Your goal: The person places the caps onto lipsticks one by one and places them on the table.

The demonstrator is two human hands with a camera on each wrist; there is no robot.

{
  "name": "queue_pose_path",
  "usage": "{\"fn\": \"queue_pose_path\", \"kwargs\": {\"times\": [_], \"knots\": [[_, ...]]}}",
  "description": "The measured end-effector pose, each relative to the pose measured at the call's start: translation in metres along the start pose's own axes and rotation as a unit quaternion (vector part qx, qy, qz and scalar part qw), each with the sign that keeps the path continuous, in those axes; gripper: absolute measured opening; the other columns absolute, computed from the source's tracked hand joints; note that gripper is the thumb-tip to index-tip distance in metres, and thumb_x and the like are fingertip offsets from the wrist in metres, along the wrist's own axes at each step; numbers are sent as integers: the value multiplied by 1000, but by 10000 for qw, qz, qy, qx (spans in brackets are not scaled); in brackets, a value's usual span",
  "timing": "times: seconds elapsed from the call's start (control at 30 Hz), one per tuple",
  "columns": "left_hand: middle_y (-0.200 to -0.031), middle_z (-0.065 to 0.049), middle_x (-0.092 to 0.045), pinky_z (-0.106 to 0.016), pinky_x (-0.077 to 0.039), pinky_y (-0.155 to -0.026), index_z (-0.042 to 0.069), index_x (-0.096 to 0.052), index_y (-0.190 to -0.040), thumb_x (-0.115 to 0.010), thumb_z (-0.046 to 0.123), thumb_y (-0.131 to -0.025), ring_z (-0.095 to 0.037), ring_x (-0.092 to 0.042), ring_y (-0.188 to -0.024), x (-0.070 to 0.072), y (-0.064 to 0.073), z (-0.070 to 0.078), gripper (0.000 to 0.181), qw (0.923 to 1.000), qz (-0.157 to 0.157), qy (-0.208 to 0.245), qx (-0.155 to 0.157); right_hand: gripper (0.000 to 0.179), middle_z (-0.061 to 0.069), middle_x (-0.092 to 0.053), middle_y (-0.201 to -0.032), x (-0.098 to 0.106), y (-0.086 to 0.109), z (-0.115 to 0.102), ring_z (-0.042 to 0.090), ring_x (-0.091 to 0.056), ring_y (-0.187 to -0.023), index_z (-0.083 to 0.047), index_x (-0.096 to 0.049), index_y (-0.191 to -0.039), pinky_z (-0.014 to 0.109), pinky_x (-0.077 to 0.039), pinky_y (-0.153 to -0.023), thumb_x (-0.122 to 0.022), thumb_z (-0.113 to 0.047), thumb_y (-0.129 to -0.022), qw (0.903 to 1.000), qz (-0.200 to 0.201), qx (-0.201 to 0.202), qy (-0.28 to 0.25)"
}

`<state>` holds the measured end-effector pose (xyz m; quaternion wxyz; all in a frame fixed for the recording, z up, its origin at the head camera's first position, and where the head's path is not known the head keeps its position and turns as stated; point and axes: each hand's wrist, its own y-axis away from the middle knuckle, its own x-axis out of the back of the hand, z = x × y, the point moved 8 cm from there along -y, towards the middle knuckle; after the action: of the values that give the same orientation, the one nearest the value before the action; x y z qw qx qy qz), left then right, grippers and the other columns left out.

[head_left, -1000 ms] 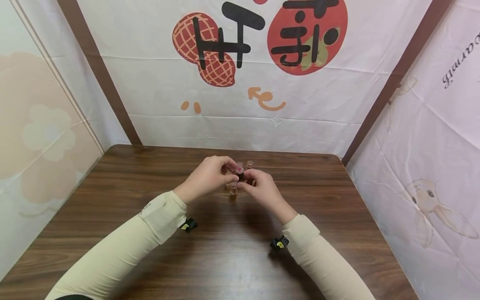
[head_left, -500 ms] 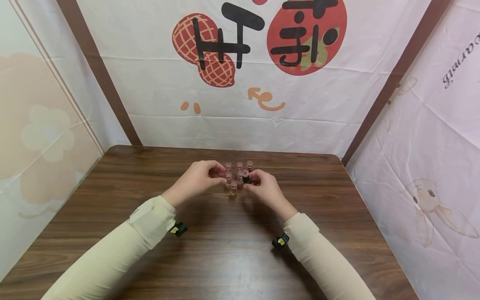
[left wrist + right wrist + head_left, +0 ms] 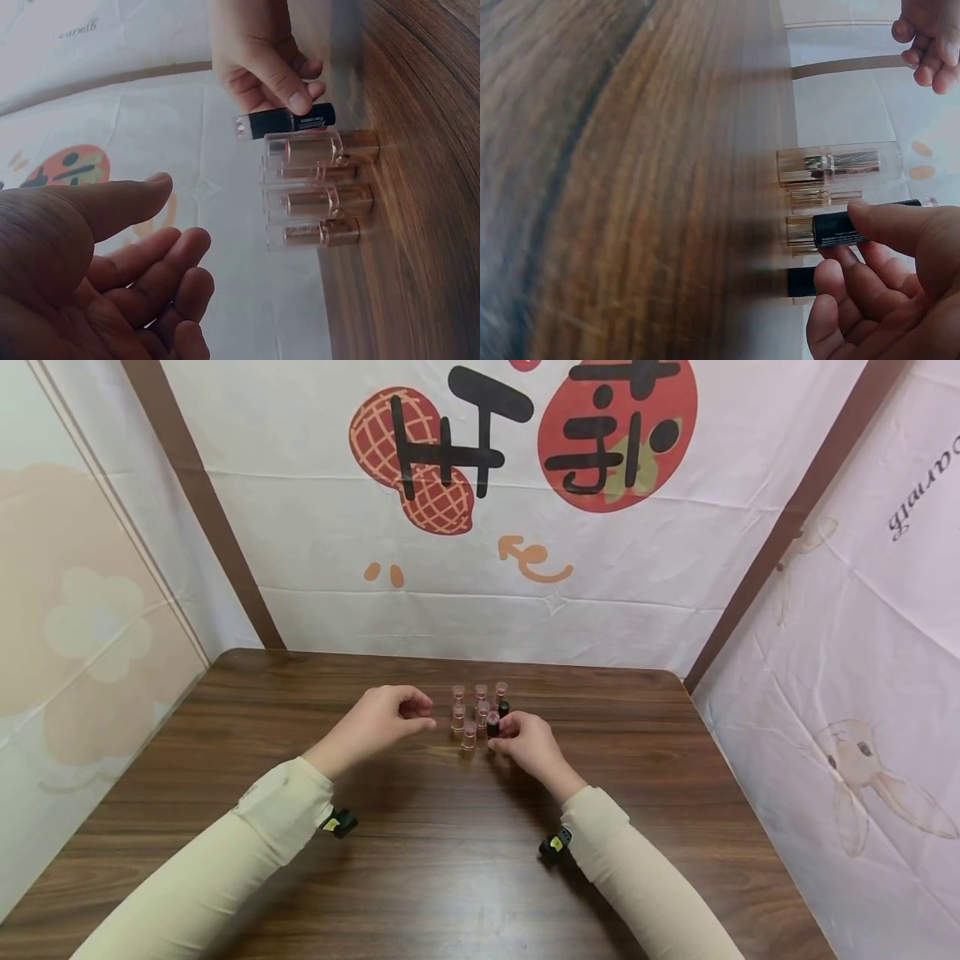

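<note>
My right hand (image 3: 531, 746) pinches an upright black lipstick tube (image 3: 492, 724) between thumb and fingers, at the right side of a cluster of lipsticks. In the left wrist view, that black lipstick (image 3: 277, 122) has a pale, clear-looking top. Several gold lipsticks with clear caps (image 3: 469, 735) stand close together on the table. Behind the held tube stands a second black tube (image 3: 504, 709), partly covered by the right fingers. My left hand (image 3: 378, 722) hovers to the left of the cluster, fingers relaxed and holding nothing.
The brown wooden table (image 3: 450, 860) has its far edge a little behind the lipsticks. A white printed cloth (image 3: 315, 552) hangs beyond that edge, with more cloth at both sides. Each wrist wears a small black camera.
Both hands were at the black lipstick. The left has let go and drawn back to the left, while the right has carried the tube rightward and nearer. The second black tube has come into sight.
</note>
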<state>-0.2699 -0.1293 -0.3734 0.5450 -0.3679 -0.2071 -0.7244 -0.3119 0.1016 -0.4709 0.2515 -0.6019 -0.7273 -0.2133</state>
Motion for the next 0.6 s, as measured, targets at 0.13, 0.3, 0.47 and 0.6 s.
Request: {"fn": "queue_pose_path", "kwargs": {"times": [0.13, 0.3, 0.47, 0.6], "knots": [[-105, -2, -73, -38, -55, -85, 9, -72, -115, -78, 31, -92, -17, -67, -94, 2, 2, -4, 32, 10000, 10, 28, 19, 22, -1, -72, -92, -5, -3, 6, 15, -64, -82, -12, -70, -99, 34, -52, -74, -85, -20, -85, 9999, -32, -100, -23], [-105, -2, -73, -39, -55, -85, 9, -72, -115, -78, 30, -93, -17, -67, -94, 4, 6, -10, 32, 10000, 10, -19, 61, 21, -1, -72, -91, -9, -4, 9, 14, -64, -82, -12, -71, -97, 32, -52, -73, -86, -19, -84, 9999, 10, -135, 14], [-103, -1, -72, -38, -54, -84, 9, -71, -116, -78, 30, -93, -17, -66, -93, 3, 8, -17, 31, 9999, -6, -66, 99, 21, 0, -72, -92, -11, -3, 12, 14, -64, -83, -12, -71, -98, 33, -53, -74, -86, -19, -84, 9999, -1, -137, 55], [-101, -1, -72, -37, -54, -83, 9, -71, -114, -78, 28, -93, -16, -66, -92, 0, 9, -21, 30, 9999, -45, -15, 115, 22, 0, -73, -93, -10, -2, 11, 15, -65, -84, -12, -71, -98, 34, -53, -76, -86, -20, -84, 9998, 23, -133, 143]]}}
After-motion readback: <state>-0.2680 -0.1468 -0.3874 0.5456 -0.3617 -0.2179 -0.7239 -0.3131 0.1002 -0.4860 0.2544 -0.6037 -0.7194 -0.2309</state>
